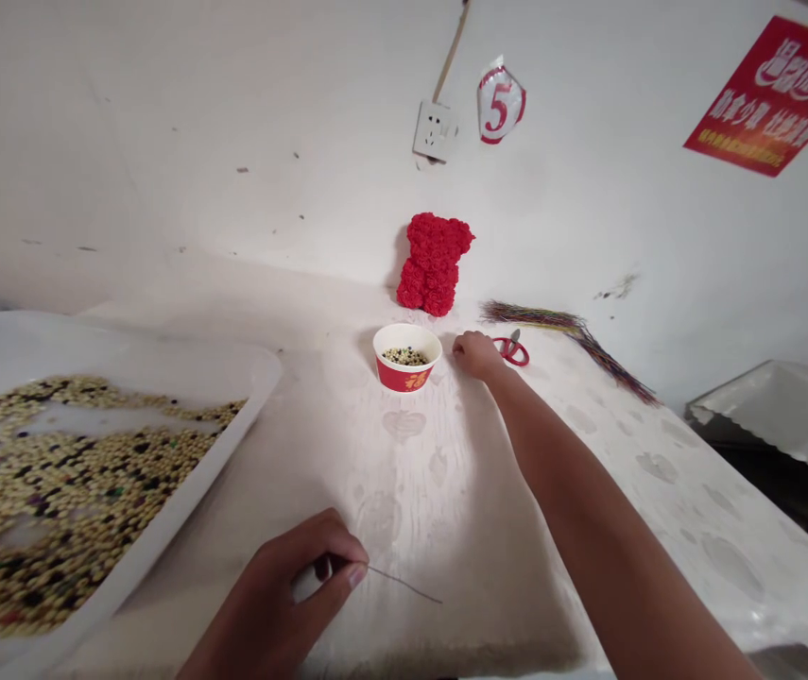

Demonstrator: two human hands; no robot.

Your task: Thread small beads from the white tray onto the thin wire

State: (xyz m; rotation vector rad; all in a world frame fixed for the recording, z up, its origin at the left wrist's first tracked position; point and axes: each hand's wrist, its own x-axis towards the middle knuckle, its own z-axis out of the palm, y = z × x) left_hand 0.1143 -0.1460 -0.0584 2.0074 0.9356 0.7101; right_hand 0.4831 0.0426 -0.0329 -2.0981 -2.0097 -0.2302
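Near the front of the table, my left hand [304,581] pinches a thin dark wire [407,586] between thumb and forefinger; its free end points right. My right hand [475,355] is stretched far forward, low at the table, with its fingers curled together. Whatever they hold, if anything, is hidden. Just left of it stands a red and white paper bowl [404,378] with small pale and dark beads [405,356] inside. Right behind my right wrist lie small red-handled scissors [515,352].
At left sits a large white tray [233,444] of pale and dark beads. A red bear figure [432,264] stands behind the bowl near the wall. A bundle of thin coloured wires [566,326] lies at back right. The table's right edge drops off beside a whitish box [779,401].
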